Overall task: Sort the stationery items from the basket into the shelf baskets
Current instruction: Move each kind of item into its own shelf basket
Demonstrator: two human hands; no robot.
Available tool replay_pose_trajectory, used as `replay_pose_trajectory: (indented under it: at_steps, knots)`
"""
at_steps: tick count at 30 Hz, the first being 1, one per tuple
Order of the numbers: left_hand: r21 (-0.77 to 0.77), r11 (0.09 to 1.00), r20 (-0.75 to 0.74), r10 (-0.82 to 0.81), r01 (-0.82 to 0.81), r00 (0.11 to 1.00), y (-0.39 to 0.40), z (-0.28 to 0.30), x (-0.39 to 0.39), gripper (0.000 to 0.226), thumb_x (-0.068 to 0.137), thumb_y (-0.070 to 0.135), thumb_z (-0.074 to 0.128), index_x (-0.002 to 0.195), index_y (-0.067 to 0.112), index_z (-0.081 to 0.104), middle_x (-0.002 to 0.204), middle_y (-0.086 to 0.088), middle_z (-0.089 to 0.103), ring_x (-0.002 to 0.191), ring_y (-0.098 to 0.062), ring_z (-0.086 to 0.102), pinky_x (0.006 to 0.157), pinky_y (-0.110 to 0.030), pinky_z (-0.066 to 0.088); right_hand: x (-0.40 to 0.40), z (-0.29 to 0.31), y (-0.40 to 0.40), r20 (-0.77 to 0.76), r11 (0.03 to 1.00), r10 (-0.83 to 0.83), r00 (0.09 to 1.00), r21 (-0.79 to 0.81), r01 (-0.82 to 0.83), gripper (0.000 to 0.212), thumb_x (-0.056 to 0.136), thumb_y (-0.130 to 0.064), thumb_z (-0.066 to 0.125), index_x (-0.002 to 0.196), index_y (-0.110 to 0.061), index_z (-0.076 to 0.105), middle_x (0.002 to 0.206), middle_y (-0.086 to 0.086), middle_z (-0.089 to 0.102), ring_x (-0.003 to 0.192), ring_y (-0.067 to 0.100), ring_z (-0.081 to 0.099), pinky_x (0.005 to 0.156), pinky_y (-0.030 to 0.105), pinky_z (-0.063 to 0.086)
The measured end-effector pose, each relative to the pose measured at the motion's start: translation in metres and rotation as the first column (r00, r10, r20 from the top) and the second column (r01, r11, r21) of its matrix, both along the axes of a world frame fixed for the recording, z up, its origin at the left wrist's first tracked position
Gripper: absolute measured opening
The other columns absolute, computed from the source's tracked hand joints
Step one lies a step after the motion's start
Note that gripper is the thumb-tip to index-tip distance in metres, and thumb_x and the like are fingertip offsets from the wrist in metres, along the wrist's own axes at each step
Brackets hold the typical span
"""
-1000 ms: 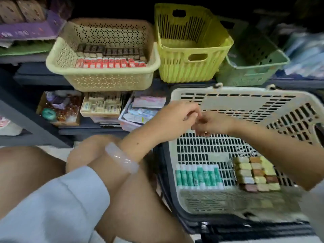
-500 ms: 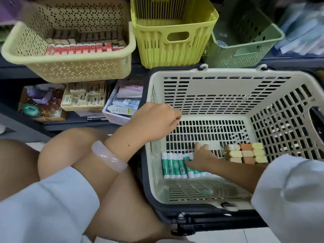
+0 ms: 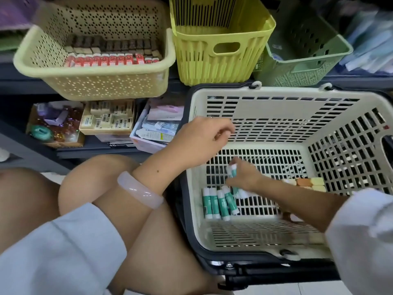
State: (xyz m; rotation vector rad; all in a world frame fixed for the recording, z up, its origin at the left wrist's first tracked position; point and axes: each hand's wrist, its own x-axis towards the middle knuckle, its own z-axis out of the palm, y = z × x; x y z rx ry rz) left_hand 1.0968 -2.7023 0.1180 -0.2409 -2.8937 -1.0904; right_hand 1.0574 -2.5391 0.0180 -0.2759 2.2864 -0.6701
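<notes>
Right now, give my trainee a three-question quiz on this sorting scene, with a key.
1. True or false: the right hand grips a glue stick.
2. Which shelf basket already holds red-labelled items? A) beige perforated basket B) yellow basket C) green basket
3. Fill in: the pastel erasers lie inside the ____ basket with the loose glue sticks.

Key: 1 true; 2 A; 3 cream. The left hand hovers over that basket's rim, holding nothing visible.
</notes>
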Motion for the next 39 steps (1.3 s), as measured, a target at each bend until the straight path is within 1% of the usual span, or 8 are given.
replay_pose_trajectory:
  at_steps: [2,5,12,19,25,31,35,39]
  knots:
    - [0.413,0.896,0.078,0.142,-0.162,0.987,0.0,0.01,-0.002,0.019,0.093,0.015,0.049,0.104,0.025,0.06,0.099,0.005,0.063,0.091,-0.013,0.061,0.084,-0.029,0.051,-0.013,0.043,-0.007,0.011,0.958,-0.114,0.993,-0.264,0.113,0.047,0.079,-0.006,0.066,0.117,-0.018,0.042,0.085,0.006,0.054,0.05,0.01,0.053,0.043,0.016,0.044]
    - [0.657,0.663,0.202,0.306,-0.36,0.93,-0.003,0.024,-0.001,0.021,0.091,0.014,0.051,0.109,0.024,0.054,0.105,0.001,0.06,0.1,-0.016,0.059,0.096,-0.04,0.046,-0.017,0.11,-0.026,-0.118,0.824,-0.144,0.983,-0.564,0.053,0.033,0.078,-0.004,0.065,0.089,-0.029,0.045,0.072,-0.001,0.054,0.048,-0.002,0.054,0.045,0.017,0.047]
    - [0.953,0.154,0.271,-0.05,-0.261,0.961,-0.02,0.059,0.016,0.044,0.093,0.033,0.045,0.13,0.011,0.046,0.118,-0.01,0.06,0.108,-0.018,0.059,0.09,-0.036,0.049,0.006,0.184,-0.089,-0.368,0.722,-0.118,0.922,-0.669,-0.174,0.036,0.077,-0.006,0.062,0.106,-0.018,0.043,0.082,-0.006,0.054,0.066,0.001,0.052,0.06,0.018,0.047]
    - [0.923,0.154,0.357,-0.004,-0.352,0.934,-0.06,0.086,0.031,0.023,0.095,0.036,0.042,0.096,0.021,0.059,0.088,0.001,0.068,0.08,-0.012,0.066,0.076,-0.035,0.051,0.012,0.19,-0.138,-0.614,0.829,0.036,0.788,-0.422,-0.366,0.035,0.091,-0.02,0.048,0.126,-0.015,0.043,0.118,-0.002,0.047,0.116,0.02,0.04,0.098,0.034,0.032]
    - [0.957,0.004,0.288,0.06,-0.289,0.956,-0.078,0.091,0.015,0.041,0.093,0.046,0.037,0.112,0.016,0.057,0.105,-0.005,0.069,0.094,-0.014,0.067,0.073,-0.035,0.058,-0.007,0.198,-0.168,-0.671,0.844,-0.076,0.738,-0.437,-0.31,0.037,0.101,-0.03,0.022,0.115,-0.018,0.054,0.105,0.0,0.047,0.105,0.017,0.039,0.098,0.04,0.029]
    - [0.944,-0.072,0.328,0.324,-0.322,0.888,-0.083,0.086,-0.024,0.022,0.09,0.033,0.052,0.084,0.012,0.059,0.074,-0.007,0.07,0.07,-0.016,0.069,0.068,-0.042,0.058,-0.047,0.199,-0.185,-0.765,0.818,-0.094,0.637,-0.424,-0.388,0.041,0.093,-0.028,0.025,0.101,-0.008,0.059,0.097,0.01,0.057,0.096,0.027,0.052,0.088,0.048,0.039]
    - [0.939,-0.112,0.343,0.406,-0.326,0.847,-0.1,0.089,-0.041,0.023,0.086,0.037,0.057,0.086,0.014,0.057,0.057,0.002,0.066,0.053,-0.009,0.064,0.054,-0.032,0.058,-0.09,0.202,-0.165,-0.926,0.934,0.116,0.359,-0.021,-0.357,0.047,0.094,-0.04,0.022,0.104,-0.013,0.06,0.096,0.006,0.062,0.092,0.028,0.056,0.084,0.039,0.039]
    - [0.919,-0.22,0.39,0.379,-0.328,0.839,-0.11,0.093,-0.054,0.028,0.083,0.039,0.061,0.087,0.012,0.057,0.055,-0.002,0.065,0.052,-0.015,0.066,0.049,-0.027,0.053,-0.105,0.189,-0.133,-0.856,0.857,0.445,0.262,0.322,-0.403,0.045,0.095,-0.044,0.026,0.085,-0.011,0.056,0.062,-0.001,0.05,0.055,0.019,0.05,0.07,0.033,0.049]
